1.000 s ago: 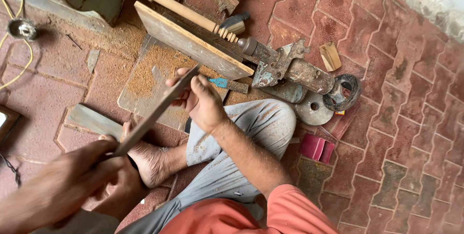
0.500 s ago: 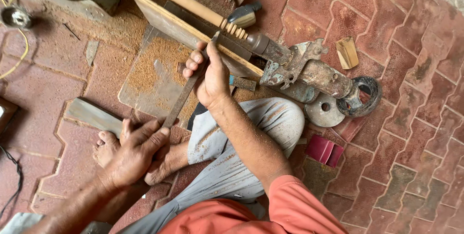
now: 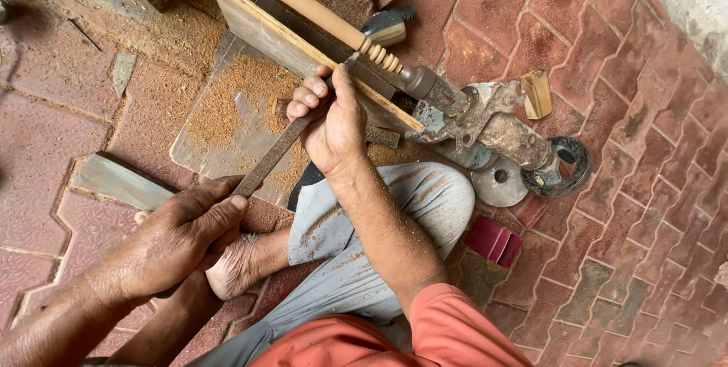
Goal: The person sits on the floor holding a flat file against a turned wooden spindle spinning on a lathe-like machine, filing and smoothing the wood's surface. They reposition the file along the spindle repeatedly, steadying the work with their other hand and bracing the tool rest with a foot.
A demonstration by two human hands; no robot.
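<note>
A long flat metal tool [image 3: 273, 156] runs diagonally between both my hands. My left hand [image 3: 182, 238] grips its lower end, just above my bare foot [image 3: 235, 268]. My right hand [image 3: 334, 124] closes around its upper end and rests against a slanted wooden board [image 3: 258, 29]. The tool's tip is hidden under my fingers, close to the beaded section of a pale wooden spindle [image 3: 311, 7]. The spindle is mounted in a rusty metal lathe end [image 3: 493, 120]. My grey trouser leg lies below my right forearm.
Sawdust [image 3: 235, 94] covers a flat sheet on the red brick floor. A metal disc [image 3: 499, 181], a black ring [image 3: 569, 166], a small wood block [image 3: 537, 92] and folded red sheets [image 3: 497, 239] lie to the right. A grey plank [image 3: 117, 181] lies at the left.
My right hand has carried the tool's upper end up to the board beside the spindle. My left hand has shifted along the tool and now grips its lower end.
</note>
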